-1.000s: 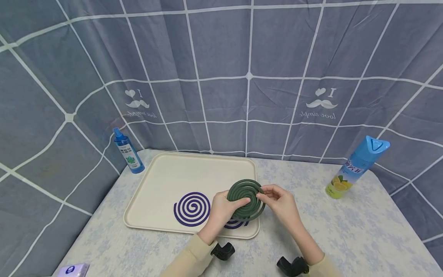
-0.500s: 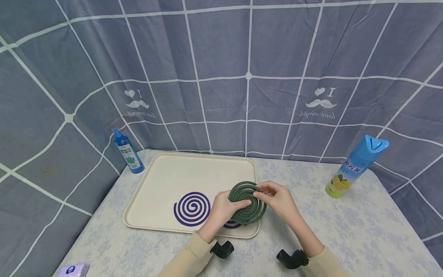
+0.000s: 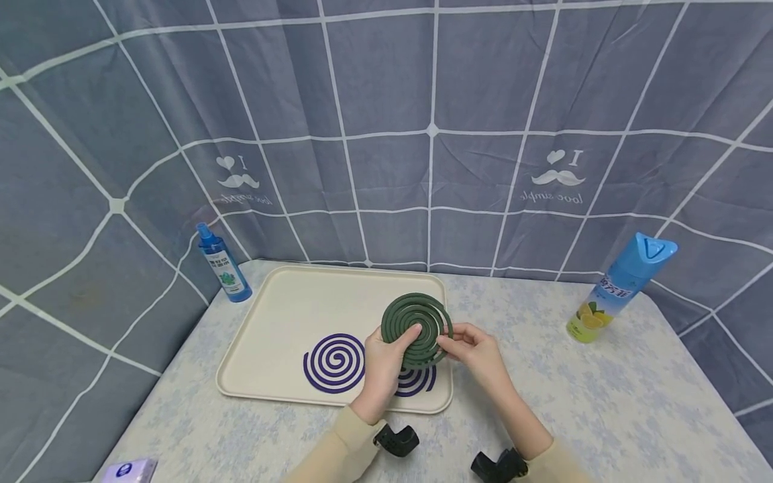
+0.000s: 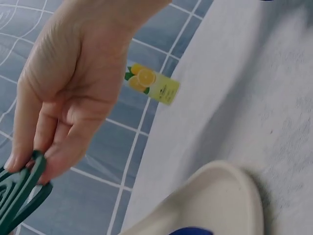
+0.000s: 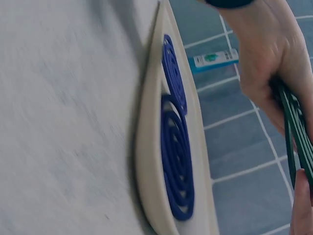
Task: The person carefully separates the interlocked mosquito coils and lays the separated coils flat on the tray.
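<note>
A green mosquito coil [image 3: 401,312] is held up over the right part of the cream tray [image 3: 314,288]. My left hand [image 3: 380,367] grips it from the left, thumb laid across its face and the other fingers hidden behind. At the coil's right edge my right hand [image 3: 480,357] pinches the outer ring between thumb and fingers. The left wrist view shows this pinch on the green coil [image 4: 22,203], where its strands stand apart. In the right wrist view the coil [image 5: 293,120] appears edge-on, with a gap between its layers. Two purple coils lie on the tray, the left one [image 3: 334,363] and the right one [image 3: 417,382], partly covered.
A blue spray bottle [image 3: 226,268] stands left of the tray. On the right is a blue and yellow spray can [image 3: 619,292] with lemons on it. A lilac packet [image 3: 129,471] lies at the front left. A grey checked cloth [image 3: 386,174] hangs behind the table.
Both hands have moved the green coil slightly left and up, away from me. More of the right purple coil shows. The right hand's pinch has shifted lower along the coil's right edge.
</note>
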Motion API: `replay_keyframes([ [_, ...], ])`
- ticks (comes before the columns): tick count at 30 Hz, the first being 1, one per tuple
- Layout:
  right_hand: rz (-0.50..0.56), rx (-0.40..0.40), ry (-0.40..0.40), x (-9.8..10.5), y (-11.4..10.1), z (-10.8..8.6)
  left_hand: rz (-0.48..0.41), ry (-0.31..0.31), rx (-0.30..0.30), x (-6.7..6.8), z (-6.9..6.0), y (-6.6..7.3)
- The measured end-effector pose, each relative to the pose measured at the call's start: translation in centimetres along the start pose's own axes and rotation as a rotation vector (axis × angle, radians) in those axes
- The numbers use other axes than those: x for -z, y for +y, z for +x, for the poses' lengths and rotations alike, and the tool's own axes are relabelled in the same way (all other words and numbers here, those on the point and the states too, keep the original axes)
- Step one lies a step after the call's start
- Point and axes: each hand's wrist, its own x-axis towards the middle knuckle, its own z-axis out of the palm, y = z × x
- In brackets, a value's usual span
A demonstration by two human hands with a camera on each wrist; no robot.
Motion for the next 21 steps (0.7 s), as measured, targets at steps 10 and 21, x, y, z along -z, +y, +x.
replay_keyframes([
  [10, 0.044, -0.042, -0.020, -0.3, 0.5, -0.2, -0.140, -0.046, 0.076, 0.1, -0.2, -0.2],
  [21, -0.237, 0.216, -0.061, 2.2, 0.0, -0.2, -0.055, -0.496, 0.267, 2.6, 0.3, 1.3],
])
